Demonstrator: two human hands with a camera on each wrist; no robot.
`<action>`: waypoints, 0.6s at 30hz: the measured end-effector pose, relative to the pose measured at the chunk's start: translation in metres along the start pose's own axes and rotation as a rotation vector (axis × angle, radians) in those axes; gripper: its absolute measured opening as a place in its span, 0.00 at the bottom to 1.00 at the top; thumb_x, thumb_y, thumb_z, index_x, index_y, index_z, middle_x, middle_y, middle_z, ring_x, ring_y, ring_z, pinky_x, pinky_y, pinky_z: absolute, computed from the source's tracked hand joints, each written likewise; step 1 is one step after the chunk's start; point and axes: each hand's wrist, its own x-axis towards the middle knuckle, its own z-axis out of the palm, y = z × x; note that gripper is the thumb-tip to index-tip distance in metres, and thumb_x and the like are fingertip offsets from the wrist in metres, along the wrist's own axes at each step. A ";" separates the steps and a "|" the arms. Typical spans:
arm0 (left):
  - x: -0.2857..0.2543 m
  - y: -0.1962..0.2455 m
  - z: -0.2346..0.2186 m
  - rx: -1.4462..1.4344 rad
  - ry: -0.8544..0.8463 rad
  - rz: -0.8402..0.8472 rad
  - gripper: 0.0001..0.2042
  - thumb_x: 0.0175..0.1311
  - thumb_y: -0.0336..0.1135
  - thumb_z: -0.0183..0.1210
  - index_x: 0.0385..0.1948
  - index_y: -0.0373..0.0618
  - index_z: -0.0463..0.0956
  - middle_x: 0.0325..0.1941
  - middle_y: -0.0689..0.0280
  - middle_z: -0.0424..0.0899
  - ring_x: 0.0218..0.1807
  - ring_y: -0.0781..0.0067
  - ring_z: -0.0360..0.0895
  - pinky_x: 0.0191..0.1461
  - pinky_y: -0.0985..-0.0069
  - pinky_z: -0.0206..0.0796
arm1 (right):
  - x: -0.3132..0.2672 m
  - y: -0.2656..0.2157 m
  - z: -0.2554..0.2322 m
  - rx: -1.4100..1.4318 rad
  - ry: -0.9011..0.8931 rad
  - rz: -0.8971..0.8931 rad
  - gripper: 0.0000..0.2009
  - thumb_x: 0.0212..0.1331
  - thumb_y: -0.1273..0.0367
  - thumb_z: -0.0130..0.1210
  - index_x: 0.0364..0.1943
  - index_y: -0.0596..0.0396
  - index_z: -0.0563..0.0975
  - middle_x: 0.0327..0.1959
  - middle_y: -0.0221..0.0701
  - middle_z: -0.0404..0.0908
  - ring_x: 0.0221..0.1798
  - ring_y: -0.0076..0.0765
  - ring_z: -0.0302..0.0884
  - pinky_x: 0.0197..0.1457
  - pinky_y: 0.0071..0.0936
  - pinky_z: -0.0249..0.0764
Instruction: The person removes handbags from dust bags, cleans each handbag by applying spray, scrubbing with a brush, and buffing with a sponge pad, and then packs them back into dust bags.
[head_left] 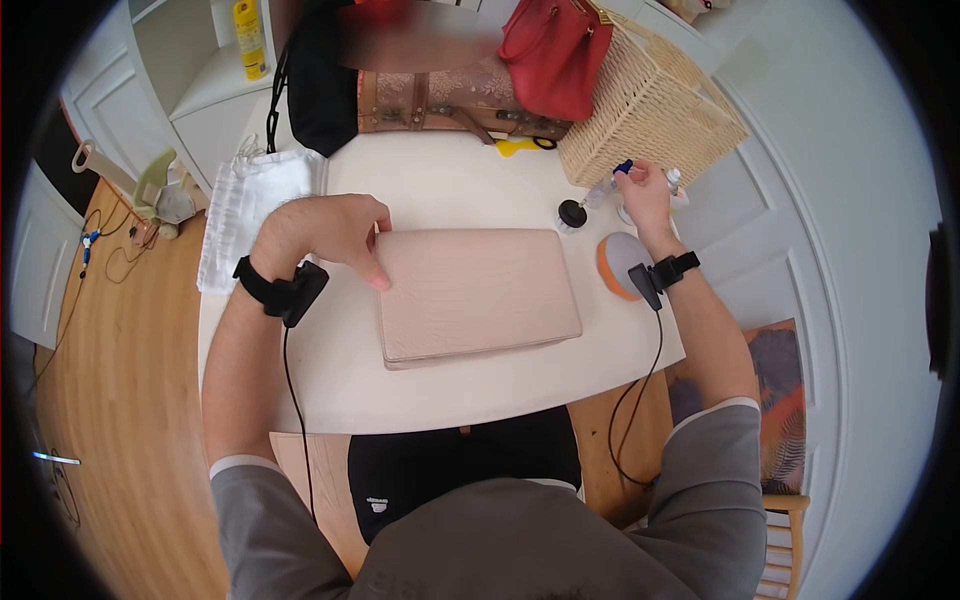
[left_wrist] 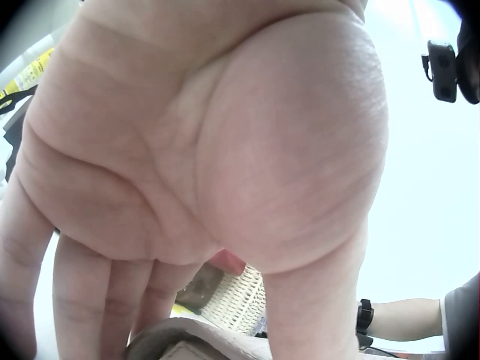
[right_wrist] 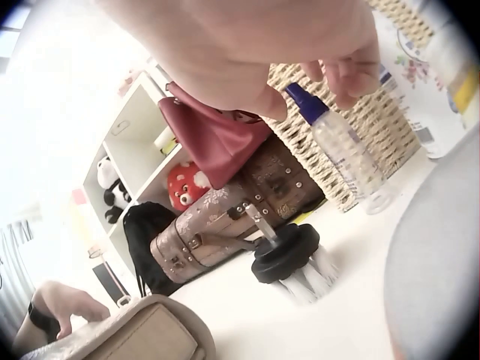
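Observation:
A beige leather bag (head_left: 480, 293) lies flat before me. My left hand (head_left: 340, 235) is at its far left corner, thumb along the left edge and the other fingers by the back edge. The left wrist view shows those fingers extended, with the bag's end (left_wrist: 191, 349) between them and the thumb. Across the table, my right hand (head_left: 648, 195) has thumb and fingers at the blue cap of a clear spray bottle (right_wrist: 346, 154), pinching it. The bottle's base is at the tabletop. Beside it stands a black round brush (right_wrist: 289, 255) with white bristles and a metal shaft.
A grey and orange round pad (head_left: 622, 265) lies right of the bag. Behind are a woven basket (head_left: 650, 105), a red handbag (head_left: 560, 55), a brown trunk-style case (head_left: 440, 98), a yellow tool (head_left: 515, 148) and a black bag (head_left: 322, 90). White cloth (head_left: 262, 210) covers the left edge.

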 end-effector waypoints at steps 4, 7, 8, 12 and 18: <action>-0.002 0.001 -0.001 -0.012 -0.005 -0.005 0.40 0.41 0.45 0.85 0.57 0.31 0.78 0.47 0.53 0.90 0.47 0.58 0.88 0.48 0.66 0.82 | 0.014 0.004 0.000 -0.118 -0.218 0.120 0.19 0.60 0.66 0.69 0.50 0.65 0.80 0.38 0.37 0.86 0.39 0.37 0.84 0.48 0.34 0.80; -0.002 0.000 -0.001 0.010 -0.006 0.011 0.40 0.42 0.45 0.85 0.57 0.31 0.78 0.47 0.54 0.90 0.47 0.58 0.88 0.48 0.66 0.82 | 0.010 0.007 0.003 0.115 -0.245 0.013 0.14 0.62 0.69 0.68 0.45 0.64 0.79 0.38 0.34 0.86 0.38 0.33 0.83 0.48 0.32 0.80; -0.001 0.000 -0.001 0.019 -0.003 0.007 0.40 0.42 0.45 0.85 0.57 0.31 0.78 0.47 0.54 0.89 0.47 0.58 0.88 0.48 0.66 0.82 | 0.007 0.003 0.001 0.110 -0.244 0.015 0.14 0.62 0.69 0.68 0.45 0.64 0.79 0.38 0.34 0.86 0.38 0.33 0.83 0.48 0.32 0.80; 0.000 0.002 -0.002 0.021 -0.017 -0.010 0.41 0.41 0.45 0.86 0.58 0.32 0.77 0.48 0.55 0.89 0.47 0.58 0.88 0.46 0.66 0.82 | -0.010 -0.034 -0.018 0.292 -0.106 -0.180 0.10 0.67 0.74 0.64 0.47 0.62 0.77 0.41 0.34 0.85 0.44 0.27 0.83 0.52 0.28 0.79; -0.001 0.001 -0.002 -0.007 -0.024 -0.006 0.42 0.40 0.44 0.87 0.58 0.33 0.77 0.49 0.55 0.88 0.47 0.58 0.88 0.45 0.66 0.83 | -0.047 -0.125 -0.051 0.618 -0.149 -0.288 0.15 0.75 0.76 0.51 0.63 0.62 0.71 0.43 0.30 0.80 0.44 0.22 0.77 0.49 0.23 0.75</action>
